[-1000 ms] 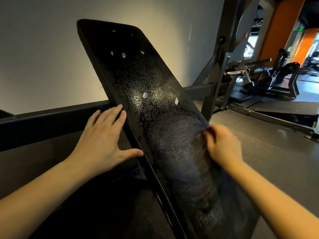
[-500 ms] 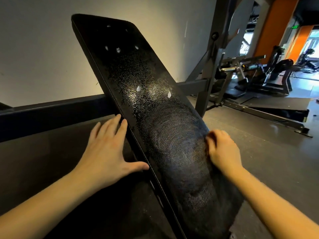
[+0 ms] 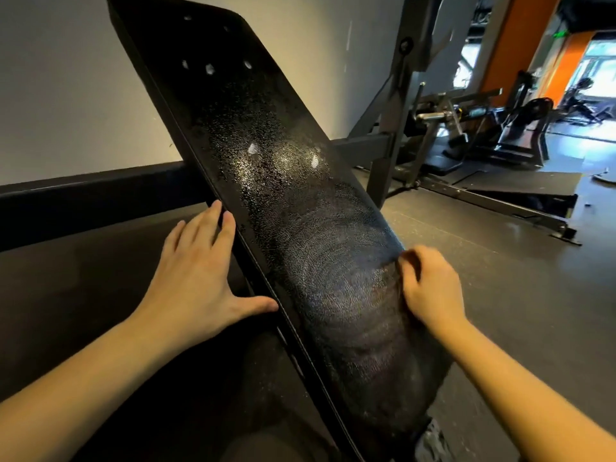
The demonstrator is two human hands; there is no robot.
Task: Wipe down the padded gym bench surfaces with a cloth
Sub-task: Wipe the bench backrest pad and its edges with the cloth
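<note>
Shows a black bench pad (image 3: 266, 181) set at a slope, long axis running from low and near on the right to high and far on the left, top end before a pale wall (image 3: 66, 95). Lays the left hand (image 3: 196, 278) flat along the pad's left edge, grip wide, fingers (image 3: 226, 228) straight and pointing up the slope, thumb (image 3: 263, 303) spread to touch the edge; holds nothing. Sets the right hand (image 3: 430, 288) on the opposite edge, roughly level with the left, grip narrow, fingers curled at the rim and blurred; cannot tell whether the cloth sits inside, with no cloth plainly in view. Puts the likely unwiped stretch uphill of both hands, along the pad's length, with the right hand nearer to the face of it. Calls, by this reading, for strokes pushed up and away rather than across. Reveals pebbled, vinyl-like upholstery, glossy with fine specks in the middle, marked by faint curved swirls on the lower half and by a few pale blotches (image 3: 252, 149) higher up. Frames, behind, a grey steel rack (image 3: 396, 105) of square tube, a dark matte floor (image 3: 500, 295) and more machines (image 3: 520, 128) before orange pillars (image 3: 500, 45).
</note>
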